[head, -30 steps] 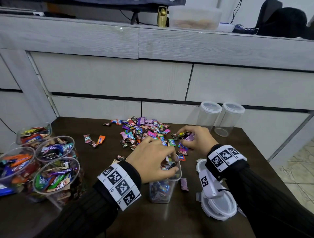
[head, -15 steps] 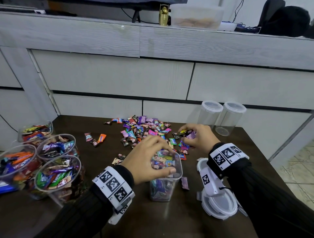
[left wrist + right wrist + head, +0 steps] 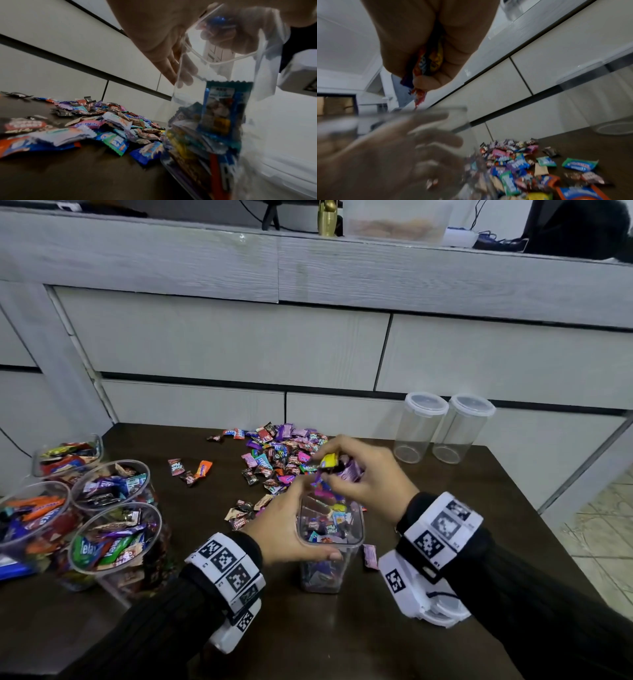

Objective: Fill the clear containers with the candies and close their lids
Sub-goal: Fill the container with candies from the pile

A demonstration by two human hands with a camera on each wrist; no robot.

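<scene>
Clear, hard plastic sat nearest: the square container (image 3: 330, 546), rounded at its corners, stood upright on the dark wooden table (image 3: 308, 638), lid off and more than half full of crinkly foil-wrapped candies. The left hand (image 3: 284, 529) held it at the rim, thumb along the near wall and fingers (image 3: 173, 67) curled round the far side, seen pale through the wall in the left wrist view. Just right of that thumb a single pink candy (image 3: 370, 556) lay flat, and beyond it a white round lid (image 3: 442, 609) lay near the table's right edge, partly under the right wrist.

Directly above the open mouth the right hand (image 3: 373, 477) hovered, fingers bunched and pinching a handful of candies (image 3: 330, 462), yellow and purple wrappers poking out below the fingertips.

Left of the left hand four clear round tubs (image 3: 113, 537) stood crowded with bigger wrappers. Past both sets of fingers a loose pile of candies (image 3: 281, 453) spread across the table, with bare tabletop between it and the tubs. Farther right, two tall clear cylinders (image 3: 442, 428) with lids on stood side by side at the far edge, against the grey grained cabinet (image 3: 239, 344).
</scene>
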